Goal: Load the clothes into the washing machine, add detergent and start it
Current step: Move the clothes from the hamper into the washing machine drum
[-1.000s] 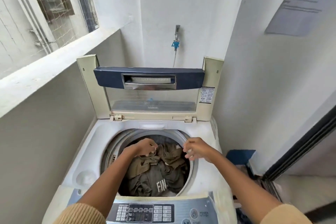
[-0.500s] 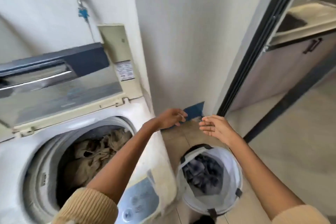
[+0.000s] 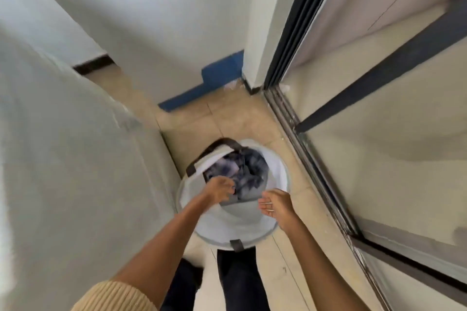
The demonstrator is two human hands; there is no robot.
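You are looking straight down at a round white laundry basket point(image 3: 235, 225) standing on the tan tiled floor point(image 3: 227, 118), just beside the pale side panel of the washing machine point(image 3: 75, 159) on your left. Dark, blue-grey clothes point(image 3: 246, 169) lie bunched in the far half of the basket, under a dark strap handle point(image 3: 214, 145) that arcs over the rim. Your left hand point(image 3: 219, 188) is down inside the basket with its fingers curled at the near edge of the clothes; the blur keeps me from telling whether its grip has closed on fabric. Your right hand point(image 3: 275, 204) hangs over the near right part of the basket, palm turned inward, fingers loosely spread and holding nothing. Both tan knitted sleeves are pushed up the forearms. A sliding door track point(image 3: 303, 139) runs along the floor to your right, and a blue strip point(image 3: 202, 91) marks the base of the wall beyond the basket.
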